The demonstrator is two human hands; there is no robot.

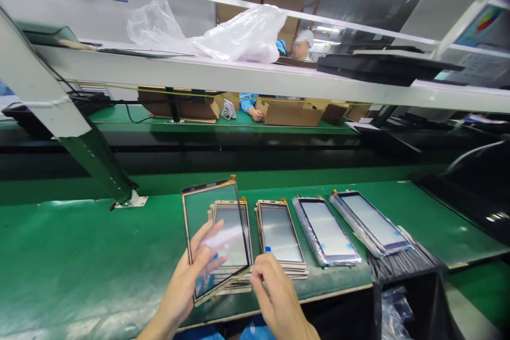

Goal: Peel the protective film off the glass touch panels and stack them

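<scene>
One panel (221,213) — lengthwise away, tab (233,178) far

White shelf (239,73) overhead: crumpled clear plastic (243,32) on it, flat black item (370,67) further right (can't tell what). Far green bench (107,115): cardboard boxes (292,112), small white stand (229,110) between two of them. Co-worker (302,49) in white cap (306,36) beyond. Slanted post (43,90) left, white over green.
</scene>
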